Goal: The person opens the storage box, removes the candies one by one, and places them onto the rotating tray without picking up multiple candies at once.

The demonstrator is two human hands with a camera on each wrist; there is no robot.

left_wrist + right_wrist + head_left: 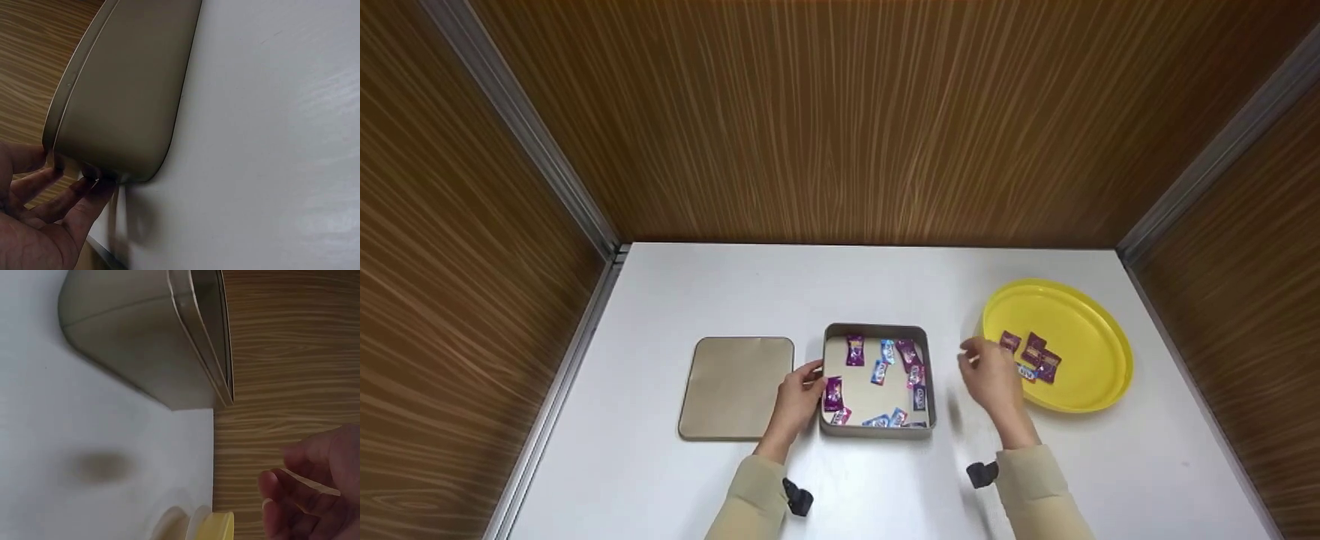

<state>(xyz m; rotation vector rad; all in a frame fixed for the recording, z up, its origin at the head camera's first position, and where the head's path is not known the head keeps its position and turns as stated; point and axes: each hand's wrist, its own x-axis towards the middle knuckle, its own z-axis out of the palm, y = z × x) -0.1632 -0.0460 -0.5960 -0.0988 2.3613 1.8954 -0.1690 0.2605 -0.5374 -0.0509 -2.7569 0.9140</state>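
A square tan metal tin [877, 433] sits mid-table with several wrapped candies, purple [855, 350] and blue-and-white [879, 372], scattered over its floor. At its left wall, my left hand [797, 401] touches the tin with spread, fairly straight fingers; the left wrist view shows the fingertips [101, 188] at the tin's rounded corner. My right hand [991, 375] is raised off the table between the tin and a yellow round tray [1091, 352], overlapping the tray's left rim in the head view. Its fingers [275, 486] hang loosely bent with nothing visible between them.
Several purple candies [1048, 365] and a blue-and-white one [1026, 371] lie in the left part of the yellow tray. A flat tan square lid [735, 386] rests left of the tin. Wood-grain panels [840, 120] enclose the white table [840, 285] at the back and sides.
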